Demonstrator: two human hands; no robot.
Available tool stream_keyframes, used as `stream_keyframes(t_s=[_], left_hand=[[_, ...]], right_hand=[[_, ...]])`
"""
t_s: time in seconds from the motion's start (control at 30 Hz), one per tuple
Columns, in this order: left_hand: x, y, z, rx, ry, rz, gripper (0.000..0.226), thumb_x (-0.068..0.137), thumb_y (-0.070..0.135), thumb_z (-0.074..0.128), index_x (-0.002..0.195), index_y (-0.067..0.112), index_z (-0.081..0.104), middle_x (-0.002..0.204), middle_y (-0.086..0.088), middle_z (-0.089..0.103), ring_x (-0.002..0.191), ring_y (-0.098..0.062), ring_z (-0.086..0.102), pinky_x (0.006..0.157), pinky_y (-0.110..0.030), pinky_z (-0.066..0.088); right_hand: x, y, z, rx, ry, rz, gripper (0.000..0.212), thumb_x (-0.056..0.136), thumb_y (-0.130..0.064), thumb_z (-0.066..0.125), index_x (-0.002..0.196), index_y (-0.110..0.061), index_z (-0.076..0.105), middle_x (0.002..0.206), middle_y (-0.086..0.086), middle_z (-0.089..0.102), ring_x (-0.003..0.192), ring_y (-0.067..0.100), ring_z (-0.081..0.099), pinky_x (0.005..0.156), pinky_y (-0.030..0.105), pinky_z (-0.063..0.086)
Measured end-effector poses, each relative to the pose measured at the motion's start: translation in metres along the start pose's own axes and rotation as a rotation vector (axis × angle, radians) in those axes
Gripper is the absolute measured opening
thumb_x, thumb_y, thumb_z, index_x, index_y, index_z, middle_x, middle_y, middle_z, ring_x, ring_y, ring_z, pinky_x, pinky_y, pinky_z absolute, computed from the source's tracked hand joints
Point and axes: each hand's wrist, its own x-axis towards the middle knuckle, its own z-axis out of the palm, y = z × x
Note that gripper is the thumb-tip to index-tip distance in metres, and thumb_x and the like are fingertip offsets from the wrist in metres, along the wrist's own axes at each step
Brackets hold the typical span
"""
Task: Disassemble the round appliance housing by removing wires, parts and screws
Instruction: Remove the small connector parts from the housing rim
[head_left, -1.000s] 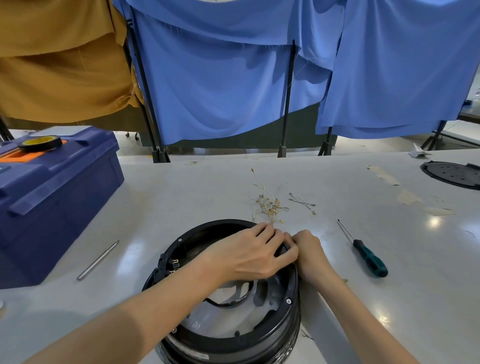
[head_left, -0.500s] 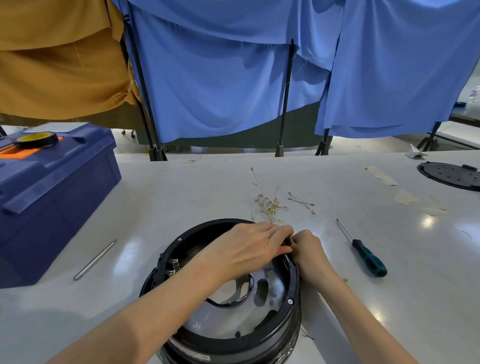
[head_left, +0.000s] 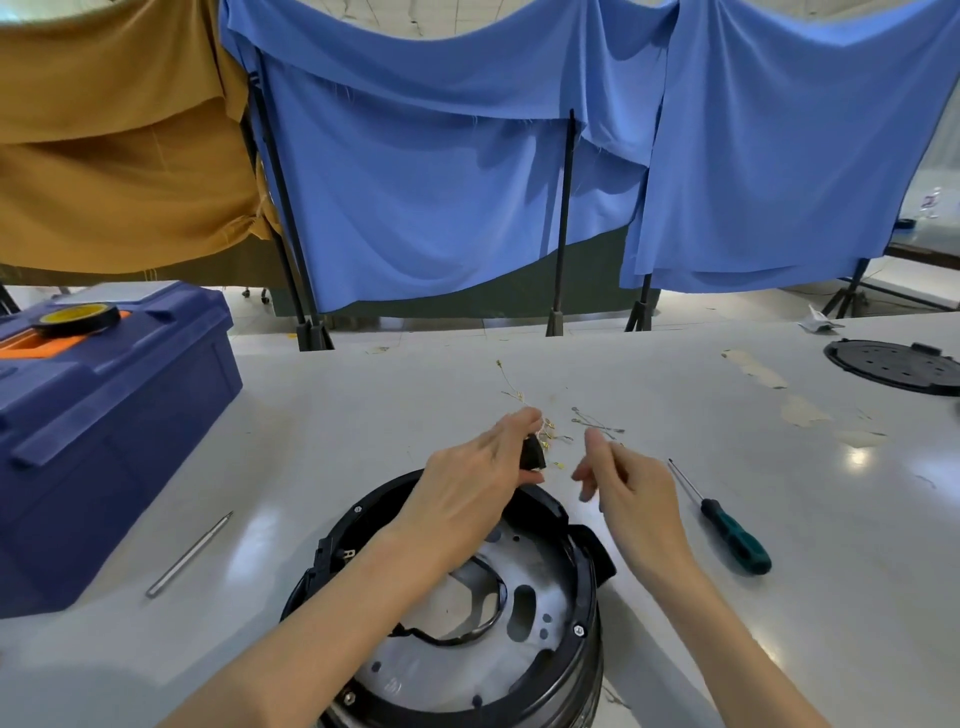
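1. Blue cloth (head_left: 441, 197) hangs behind the pale glossy desk (head_left: 363, 415).
2. Blue toolbox (head_left: 104, 431) — far left.
3. Round housing (head_left: 587, 623) sits at the near edge.
4. Left hand (head_left: 467, 478) pinches a small black part (head_left: 532, 454); right hand (head_left: 634, 493) — loose, holding nothing.

The table (head_left: 779, 597) looks smooth and glossy. The housing (head_left: 587, 613) has a black plastic rim and matt metal plate. The curtains (head_left: 441, 182) are cloth.
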Motion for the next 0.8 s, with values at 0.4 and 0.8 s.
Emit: stream_keyframes(t_s=[0.4,0.8], left_hand=[[0.004,0.002,-0.022,-0.010,-0.010,-0.077,0.082,0.091,0.043,0.056,0.152,0.027,0.004,0.159,0.003,0.015,0.147,-0.010,0.002,0.114,-0.021,-0.002],[-0.077,-0.077,-0.020,-0.456,-0.122,-0.734,0.021,0.089,0.042,0.062,0.106,0.031,0.067,0.104,0.015,0.071,0.105,-0.005,0.063,0.095,-0.031,0.048]], right_hand=[[0.010,-0.012,-0.020,0.415,-0.096,0.132,0.013,0.075,0.006,0.075,0.081,-0.004,0.072,0.072,0.016,0.073,0.056,0.025,0.068,0.059,0.026,0.058],[0.053,0.052,-0.007,-0.351,0.024,0.249,0.027,0.090,-0.026,0.066,0.077,-0.002,0.070,0.073,0.008,0.068,0.078,0.031,0.060,0.061,0.030,0.037]])
